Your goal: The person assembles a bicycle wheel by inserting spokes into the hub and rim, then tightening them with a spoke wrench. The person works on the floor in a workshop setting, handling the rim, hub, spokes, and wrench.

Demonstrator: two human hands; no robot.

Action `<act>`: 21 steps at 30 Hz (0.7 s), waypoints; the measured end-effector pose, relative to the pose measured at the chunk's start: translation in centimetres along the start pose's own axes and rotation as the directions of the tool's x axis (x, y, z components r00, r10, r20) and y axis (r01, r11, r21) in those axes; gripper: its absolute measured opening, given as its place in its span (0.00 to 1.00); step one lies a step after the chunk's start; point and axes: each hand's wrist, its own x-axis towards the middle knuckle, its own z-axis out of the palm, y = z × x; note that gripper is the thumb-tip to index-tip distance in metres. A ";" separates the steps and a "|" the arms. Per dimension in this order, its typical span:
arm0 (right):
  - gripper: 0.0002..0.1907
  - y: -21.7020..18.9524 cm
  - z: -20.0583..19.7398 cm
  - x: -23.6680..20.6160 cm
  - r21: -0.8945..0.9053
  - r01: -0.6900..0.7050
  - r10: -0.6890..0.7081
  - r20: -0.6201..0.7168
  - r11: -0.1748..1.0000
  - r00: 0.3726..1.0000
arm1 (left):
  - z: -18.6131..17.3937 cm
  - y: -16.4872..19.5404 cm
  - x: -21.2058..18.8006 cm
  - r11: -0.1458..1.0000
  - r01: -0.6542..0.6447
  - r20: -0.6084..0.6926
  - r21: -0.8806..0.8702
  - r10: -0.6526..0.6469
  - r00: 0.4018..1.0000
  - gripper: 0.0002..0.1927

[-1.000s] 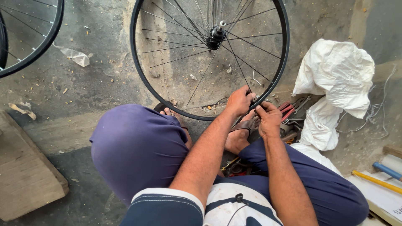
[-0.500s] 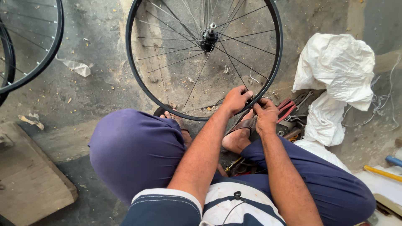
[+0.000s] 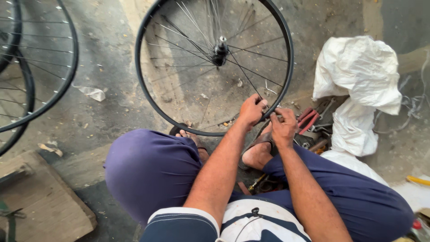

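A black bicycle wheel rim [image 3: 144,96] with thin spokes and a hub [image 3: 220,48] stands upright on the concrete in front of me. My left hand [image 3: 251,110] grips the rim at its lower right. My right hand [image 3: 283,126] is closed right beside it at the same spot on the rim, fingers pinched on something small that I cannot make out. My knees in dark blue trousers [image 3: 150,170] frame the wheel, and my sandalled feet [image 3: 257,150] rest under it.
Two more spoked wheels [image 3: 53,96] stand at the left. A white sack [image 3: 358,80] lies at the right, with red-handled pliers [image 3: 309,121] and other tools beside it. A wooden board [image 3: 40,201] sits at lower left. A yellow tool [image 3: 419,180] lies at the right edge.
The view has shifted, so the wheel sits further left in the frame. Both hands stay together at the lower right of the rim with little movement.
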 end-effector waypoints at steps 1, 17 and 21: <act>0.09 0.0 0.1 0.2 0.048 -0.037 0.037 -0.002 0.998 0.999 | -0.1 0.0 0.1 1.000 -0.022 -0.006 0.019 0.022 1.000 0.10; 0.09 -0.7 0.2 0.4 0.033 -0.057 0.057 -0.003 0.998 0.998 | 0.0 -1.0 0.8 0.999 0.004 0.014 0.043 -0.004 1.000 0.11; 0.09 -0.9 0.0 0.3 -0.049 0.005 -0.005 0.001 0.999 1.000 | 0.1 -1.8 1.1 0.999 0.030 0.017 0.042 -0.031 0.999 0.11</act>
